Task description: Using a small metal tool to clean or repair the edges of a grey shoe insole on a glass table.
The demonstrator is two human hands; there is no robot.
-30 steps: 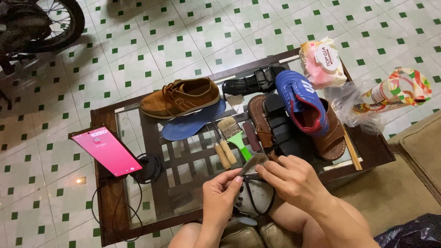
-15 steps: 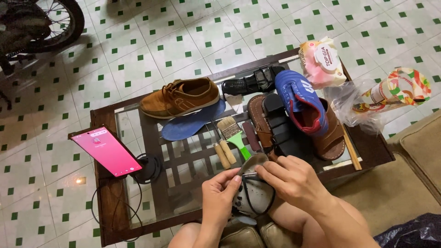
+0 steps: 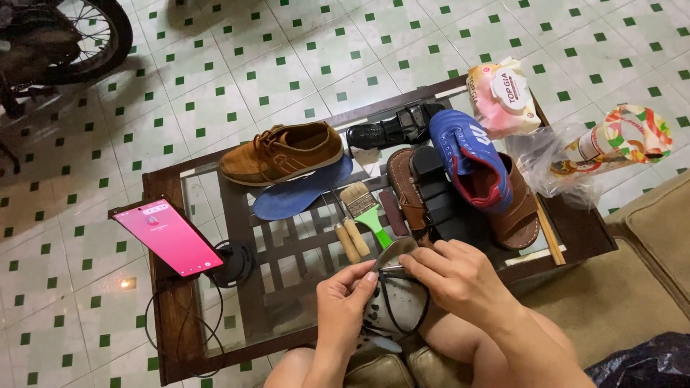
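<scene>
Head cam: left hand [image 3: 343, 309] & right hand [image 3: 460, 276] both pinch a black lace [image 3: 388, 316] on grey shoe [image 3: 392, 302], near glass table [image 3: 287, 266].

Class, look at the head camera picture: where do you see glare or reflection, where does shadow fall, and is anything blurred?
Head view: the glass table top mirrors the floor tiles; a small bright glint sits on the floor by the lit pink phone; the motorbike wheel casts a soft shadow; both hands, left hand and right hand, look sharp.

You get bright, even light and sharp focus. A small glare spot sits on the floor [image 3: 128, 283]. Shadows stay soft.
</scene>
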